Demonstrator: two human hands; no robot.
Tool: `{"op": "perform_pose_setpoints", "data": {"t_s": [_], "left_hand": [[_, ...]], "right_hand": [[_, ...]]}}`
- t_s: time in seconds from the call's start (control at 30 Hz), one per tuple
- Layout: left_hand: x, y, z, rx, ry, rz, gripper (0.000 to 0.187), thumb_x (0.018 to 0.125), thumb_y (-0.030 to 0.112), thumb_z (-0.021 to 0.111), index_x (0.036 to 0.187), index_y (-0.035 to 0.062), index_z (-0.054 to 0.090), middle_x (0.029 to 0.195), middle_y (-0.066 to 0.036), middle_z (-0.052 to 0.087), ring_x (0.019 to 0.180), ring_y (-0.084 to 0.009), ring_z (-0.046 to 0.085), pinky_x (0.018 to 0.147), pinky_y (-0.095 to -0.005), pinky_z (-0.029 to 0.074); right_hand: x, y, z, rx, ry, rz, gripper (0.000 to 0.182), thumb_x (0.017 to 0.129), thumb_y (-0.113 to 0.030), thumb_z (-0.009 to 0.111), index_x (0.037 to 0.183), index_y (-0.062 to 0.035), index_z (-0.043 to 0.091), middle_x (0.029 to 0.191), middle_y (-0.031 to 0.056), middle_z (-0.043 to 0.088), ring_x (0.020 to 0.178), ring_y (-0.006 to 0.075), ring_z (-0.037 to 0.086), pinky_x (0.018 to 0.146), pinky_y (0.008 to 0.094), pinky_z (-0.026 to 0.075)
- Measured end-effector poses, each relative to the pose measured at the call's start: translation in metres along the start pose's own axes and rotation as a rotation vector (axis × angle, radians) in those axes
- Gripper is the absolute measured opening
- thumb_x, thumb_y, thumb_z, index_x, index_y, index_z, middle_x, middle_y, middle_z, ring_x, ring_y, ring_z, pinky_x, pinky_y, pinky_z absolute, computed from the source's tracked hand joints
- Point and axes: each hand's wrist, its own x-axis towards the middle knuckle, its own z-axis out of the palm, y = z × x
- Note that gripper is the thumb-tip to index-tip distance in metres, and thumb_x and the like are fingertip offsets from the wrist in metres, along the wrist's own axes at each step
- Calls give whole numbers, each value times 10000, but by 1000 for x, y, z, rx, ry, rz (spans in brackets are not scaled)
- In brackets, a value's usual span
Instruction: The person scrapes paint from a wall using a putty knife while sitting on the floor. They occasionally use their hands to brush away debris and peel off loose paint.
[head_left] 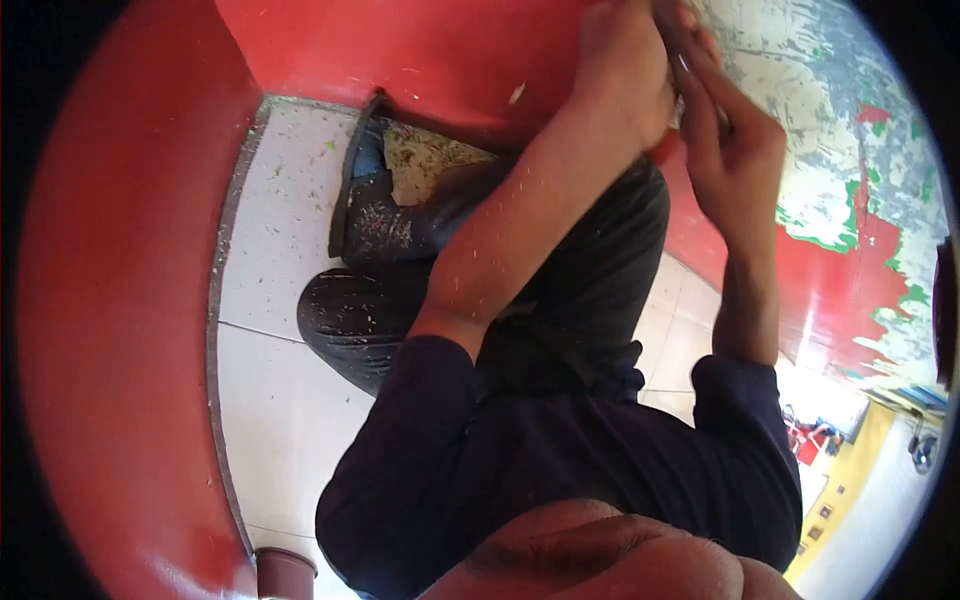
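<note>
My left hand (640, 75) is at the top of the view, partly cut off by the edge, with its fingers closed against my right hand. My right hand (735, 150) meets it from the right, fingers bent and pointing up and left. Between them shows a thin dark tool (684, 62) with a small bright glint; its kind is hard to make out, and most of it is covered by the fingers. Both hands are close to a wall (800, 100) whose paint is scraped and peeling, with white, grey, green and red patches.
My crossed legs in dark trousers (600, 270) and a dusty boot (385, 215) rest on white floor tiles (265, 280) littered with paint flakes. Red walls (120, 300) rise at the left and top. A brown container (285, 575) stands at the lower left. Red and dark items lie lower right.
</note>
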Motion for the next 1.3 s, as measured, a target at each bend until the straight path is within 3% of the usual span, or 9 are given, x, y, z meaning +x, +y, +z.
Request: {"op": "perform_pose_setpoints", "data": {"t_s": [0.03, 0.17, 0.5, 0.77, 0.87, 1.03, 1.1, 1.2, 1.3], "left_hand": [[-7, -6, 7, 60, 39, -30, 449, 1011, 477, 349, 884, 80, 515, 745, -36, 541, 656, -170, 534, 600, -291, 465], [-16, -21, 15, 158, 124, -43, 399, 1021, 432, 352, 916, 75, 499, 755, -38, 533, 669, -176, 544, 609, -298, 473], [-13, -24, 19, 114, 137, -51, 379, 1032, 381, 340, 922, 59, 506, 748, -51, 508, 696, -186, 526, 659, -307, 476], [-15, -19, 23, 134, 25, -50, 361, 1031, 375, 353, 929, 67, 510, 762, -55, 522, 696, -192, 530, 682, -316, 480], [-4, -16, 20, 72, 57, -20, 353, 1030, 371, 361, 948, 66, 518, 770, -61, 526, 704, -196, 535, 693, -314, 482], [-17, -14, 32, 207, 76, -58, 375, 1025, 400, 359, 925, 75, 518, 777, -54, 530, 693, -177, 524, 656, -298, 474], [5, 0, 16, 290, 65, 134, 385, 1019, 416, 370, 895, 80, 509, 789, -42, 535, 688, -166, 517, 648, -294, 467], [0, 26, 22, 98, -7, 94, 431, 1005, 468, 383, 865, 78, 506, 766, -33, 538, 663, -162, 519, 633, -290, 460], [-19, 3, 38, 340, 114, -106, 402, 1022, 419, 361, 939, 60, 522, 815, -54, 540, 754, -181, 551, 685, -295, 500]], "right_hand": [[-14, 3, -6, 50, 13, -17, 286, 925, -10, 530, 1194, 52, 604, 1138, 152, 644, 990, 172, 559, 786, 266, 470], [-21, 10, 2, 94, 51, -29, 314, 938, -9, 522, 1242, 16, 596, 1160, 44, 646, 679, 29, 488, 571, 187, 412], [-23, 11, -6, 101, 48, 10, 314, 945, -23, 519, 1247, 19, 594, 710, -13, 567, 605, 31, 450, 546, 184, 381], [-25, 14, -5, 136, 59, 11, 318, 934, -14, 527, 1242, 30, 590, 1177, 90, 651, 641, 24, 482, 566, 185, 415], [-16, 11, -4, 160, 48, 20, 322, 934, -2, 516, 1246, 29, 586, 1178, 90, 652, 651, 33, 497, 581, 187, 429], [-20, 15, -8, 75, 14, 137, 328, 933, 8, 502, 1249, 15, 589, 1205, 138, 638, 1047, 109, 587, 754, 208, 482], [2, 25, 12, 80, 171, -210, 320, 935, -1, 505, 1242, 24, 589, 1065, 106, 690, 854, 91, 600, 716, 223, 483], [6, -17, 10, 95, 37, -77, 321, 934, -9, 510, 1244, 33, 583, 910, 63, 691, 714, 86, 554, 674, 218, 468], [-7, 4, 2, 112, 68, -44, 331, 934, -26, 521, 1255, -21, 601, 861, 23, 668, 654, 33, 505, 592, 189, 423]]}}
